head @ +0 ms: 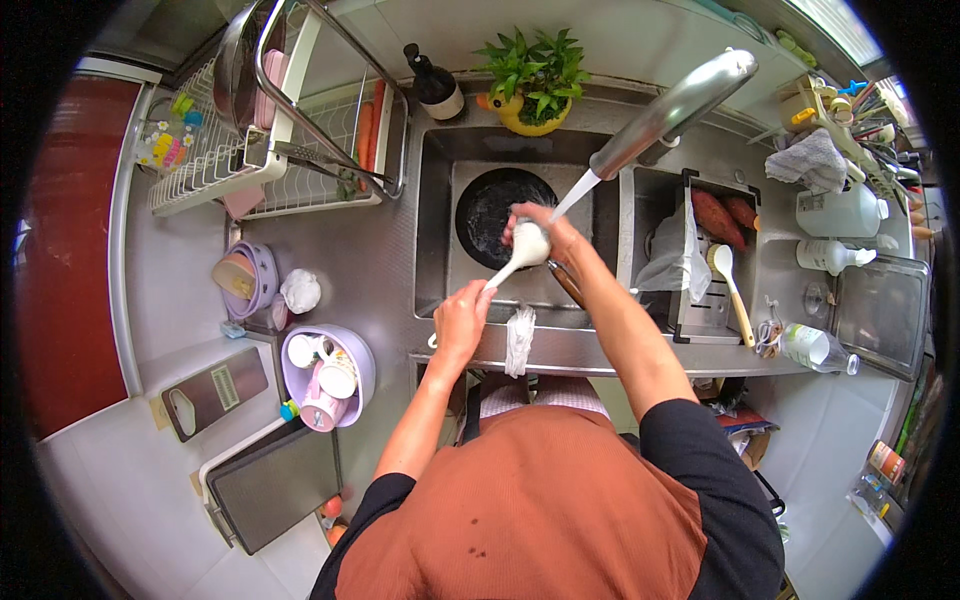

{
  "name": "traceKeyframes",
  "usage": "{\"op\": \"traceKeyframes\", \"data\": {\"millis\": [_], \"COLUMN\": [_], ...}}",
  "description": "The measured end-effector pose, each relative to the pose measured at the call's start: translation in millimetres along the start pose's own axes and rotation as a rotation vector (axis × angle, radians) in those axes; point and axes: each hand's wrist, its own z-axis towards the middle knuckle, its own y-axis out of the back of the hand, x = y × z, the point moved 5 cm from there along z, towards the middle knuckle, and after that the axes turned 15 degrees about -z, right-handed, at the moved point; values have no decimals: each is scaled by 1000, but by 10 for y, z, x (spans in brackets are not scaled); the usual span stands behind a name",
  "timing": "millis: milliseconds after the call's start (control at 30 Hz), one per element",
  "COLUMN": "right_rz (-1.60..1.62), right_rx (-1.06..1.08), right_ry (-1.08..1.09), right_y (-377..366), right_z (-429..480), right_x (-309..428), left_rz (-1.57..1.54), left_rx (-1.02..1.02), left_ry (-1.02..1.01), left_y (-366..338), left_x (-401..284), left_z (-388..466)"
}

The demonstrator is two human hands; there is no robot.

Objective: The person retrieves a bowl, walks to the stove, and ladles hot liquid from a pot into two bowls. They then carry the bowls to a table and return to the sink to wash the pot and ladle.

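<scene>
My left hand [459,319] is closed around the handle of a white ladle [531,244], whose bowl is raised over the sink. Against the bowl lies my right hand [551,229], partly blurred, its fingers bent behind the ladle. Water streams from the metal faucet [645,120] down by my right hand. Below, a black round pan [480,217] with water in it rests in the steel sink basin [433,225]. A brown wooden handle [566,283] sticks out beneath my right forearm. A crumpled whitish cloth or plastic piece [520,341] hangs over the sink's front edge.
A dish rack [255,180] and a lilac tub of cups [366,367] stand on the left. Behind the sink are a dark pump bottle [435,86] and a duck-shaped planter [529,120]. Rightward, a wood-handled brush [735,296] lies near sweet potatoes [716,217].
</scene>
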Motion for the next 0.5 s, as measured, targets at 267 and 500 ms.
{"op": "traceKeyframes", "data": {"millis": [267,500], "right_rz": [-1454,-1405], "right_rx": [-927,-638], "right_ry": [1002,607], "right_y": [-654,-165], "right_z": [-705,-334], "right_x": [217,236], "left_rz": [-833,-1118], "left_rx": [120,199], "left_ry": [698,906], "left_y": [-490,-616], "left_x": [115,-63], "left_z": [-29,-110]}}
